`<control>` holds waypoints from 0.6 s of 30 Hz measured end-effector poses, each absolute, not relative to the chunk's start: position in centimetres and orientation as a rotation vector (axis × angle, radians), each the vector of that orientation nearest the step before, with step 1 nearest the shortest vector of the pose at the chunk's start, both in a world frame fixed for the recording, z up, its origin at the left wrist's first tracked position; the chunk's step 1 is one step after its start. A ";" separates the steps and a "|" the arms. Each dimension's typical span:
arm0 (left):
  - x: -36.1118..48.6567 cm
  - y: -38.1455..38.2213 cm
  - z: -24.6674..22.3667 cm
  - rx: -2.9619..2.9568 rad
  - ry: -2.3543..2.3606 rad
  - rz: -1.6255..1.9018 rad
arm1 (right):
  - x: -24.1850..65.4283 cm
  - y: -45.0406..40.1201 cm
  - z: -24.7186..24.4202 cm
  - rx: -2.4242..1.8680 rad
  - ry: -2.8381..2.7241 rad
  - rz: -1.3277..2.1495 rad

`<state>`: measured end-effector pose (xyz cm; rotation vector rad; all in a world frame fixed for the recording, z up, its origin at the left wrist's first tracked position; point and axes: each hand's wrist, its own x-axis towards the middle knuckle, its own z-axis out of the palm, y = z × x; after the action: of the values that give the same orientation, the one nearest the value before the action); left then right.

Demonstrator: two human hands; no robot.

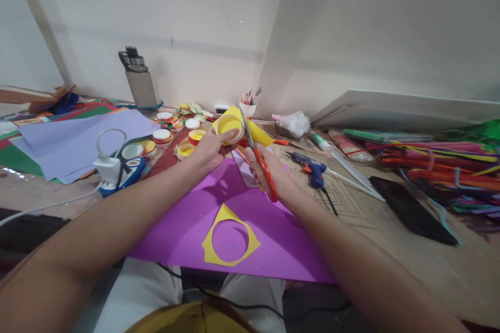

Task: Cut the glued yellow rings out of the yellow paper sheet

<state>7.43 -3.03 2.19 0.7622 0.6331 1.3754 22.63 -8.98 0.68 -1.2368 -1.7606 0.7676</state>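
White panels are stood behind a cluttered desk (449, 268), over which a purple sheet (164, 239) is spread. Above its far edge, a white-rimmed ring (239, 137) backed with yellow paper (261, 132) is pinched in the left hand (214, 148), its open face turned toward the wearer. Red-handled scissors (269, 179) are gripped by the right hand (282, 173), long axis slanted, tips pointed up, away and slightly left. One round-holed yellow offcut (213, 256) has been cut; trimming here seems partly done, since surplus is left beyond the rim.
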 end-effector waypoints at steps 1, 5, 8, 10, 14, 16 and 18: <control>7.4 -3.0 2.2 0.766 0.627 1.373 | 22.6 -9.0 0.6 -1.234 -1.756 0.772; 7.4 -3.1 2.2 0.778 0.614 1.376 | 22.4 -9.1 0.6 -1.217 -1.723 0.787; 7.5 -3.3 2.2 0.777 0.623 1.381 | 22.3 -9.1 0.5 -1.197 -1.702 0.804; 7.5 -3.3 2.2 0.780 0.621 1.385 | 22.3 -9.1 0.4 -1.188 -1.702 0.812; 7.5 -3.2 2.1 0.783 0.618 1.383 | 22.2 -9.0 0.4 -1.186 -1.659 0.857; 7.4 -3.0 2.0 0.791 0.625 1.376 | 22.0 -9.1 0.5 -1.196 -1.627 0.904; 7.3 -2.9 2.0 0.805 0.627 1.368 | 21.9 -9.3 0.7 -1.212 -1.623 0.904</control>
<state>7.28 -2.89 2.02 0.8054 0.6272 1.3676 21.94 -9.30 0.66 -1.2116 -1.6230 0.9040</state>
